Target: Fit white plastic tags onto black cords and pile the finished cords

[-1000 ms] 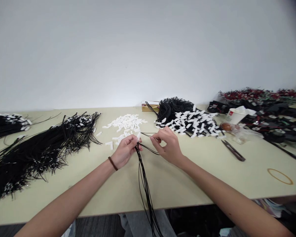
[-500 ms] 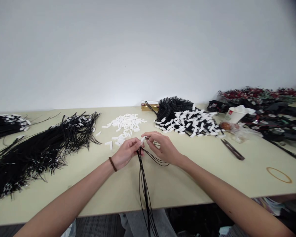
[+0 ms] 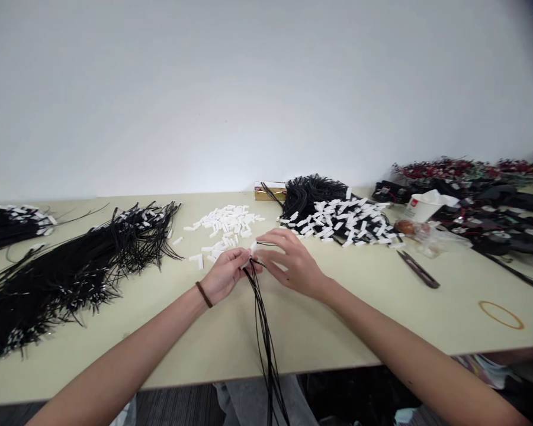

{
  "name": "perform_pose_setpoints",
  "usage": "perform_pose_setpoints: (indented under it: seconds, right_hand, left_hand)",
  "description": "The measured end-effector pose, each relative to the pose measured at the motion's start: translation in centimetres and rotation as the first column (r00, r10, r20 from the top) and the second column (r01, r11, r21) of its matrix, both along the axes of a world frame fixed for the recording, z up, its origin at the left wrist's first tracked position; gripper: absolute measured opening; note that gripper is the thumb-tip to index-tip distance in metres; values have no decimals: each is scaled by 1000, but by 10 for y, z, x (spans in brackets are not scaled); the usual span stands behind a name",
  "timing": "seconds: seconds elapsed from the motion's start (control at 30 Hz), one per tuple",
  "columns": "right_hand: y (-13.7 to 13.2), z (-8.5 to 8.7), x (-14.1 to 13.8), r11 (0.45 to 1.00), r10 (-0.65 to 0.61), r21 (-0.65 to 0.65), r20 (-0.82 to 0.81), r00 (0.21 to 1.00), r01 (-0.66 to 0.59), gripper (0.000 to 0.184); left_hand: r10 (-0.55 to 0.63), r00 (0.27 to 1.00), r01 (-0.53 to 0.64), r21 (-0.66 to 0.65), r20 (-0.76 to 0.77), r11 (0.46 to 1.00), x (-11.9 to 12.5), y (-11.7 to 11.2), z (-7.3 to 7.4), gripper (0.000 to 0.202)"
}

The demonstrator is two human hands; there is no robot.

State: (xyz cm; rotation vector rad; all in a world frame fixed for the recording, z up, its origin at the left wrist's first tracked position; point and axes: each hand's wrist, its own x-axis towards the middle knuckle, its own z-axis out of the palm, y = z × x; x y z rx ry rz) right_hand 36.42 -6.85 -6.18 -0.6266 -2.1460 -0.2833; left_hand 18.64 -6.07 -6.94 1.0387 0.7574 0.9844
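A long pale table [image 3: 382, 307] carries everything, and the pile of loose clips [image 3: 226, 222] near its middle serves as the marker. Left of that pile spreads a wide fan of black wires [image 3: 71, 266]. Right of the pile lies a heap of wires with clips fitted [image 3: 337, 219], and farther right, snips [image 3: 420, 271] and a rubber band [image 3: 501, 315].

Just on the near side of the pile, the two hands meet. The left hand [image 3: 224, 275] is pinched shut, thumb against fingers, on a white clip [image 3: 250, 251] and on the top of a bunch of wires [image 3: 262, 313]. The bunch's long axis runs from that pinch straight back toward the person and off the table's near edge. The right hand [image 3: 293, 266] comes in from the right with fingers stretched loosely leftward, tips at the clip. One thin wire arcs over them, but whether they grip it cannot be told. The clip sits between the two sets of fingertips, held by the left.
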Motion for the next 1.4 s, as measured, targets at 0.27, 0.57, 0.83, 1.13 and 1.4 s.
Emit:
perform_pose_setpoints:
  seconds: [0.27, 0.57, 0.83, 1.13, 1.4]
  right_hand:
    - [-2, -4, -5, 987, 90, 125, 105, 990, -102, 17]
    - [-8, 1, -9, 932, 159, -269, -296, 942, -242, 18]
    - [9, 26, 17, 718, -254, -356, -934, 251, -599, 19]
    - [12, 21, 29, 962, -259, -244, -695, 671, 119, 14]
    - [-5, 14, 6, 989, -134, -92, -223, 966, 116, 22]
  left_hand:
    - [24, 1000, -24, 12, 15, 1000, 0, 0, -2, 27]
    - [20, 1000, -20, 5, 19, 1000, 0, 0, 1, 31]
    - [135, 991, -135, -34, 6, 990, -1, 2, -1, 28]
    - [161, 987, -160, -22, 7, 987, 0, 3, -2, 24]
    - [211, 976, -210, -28, 56, 977, -2, 5, 0, 25]
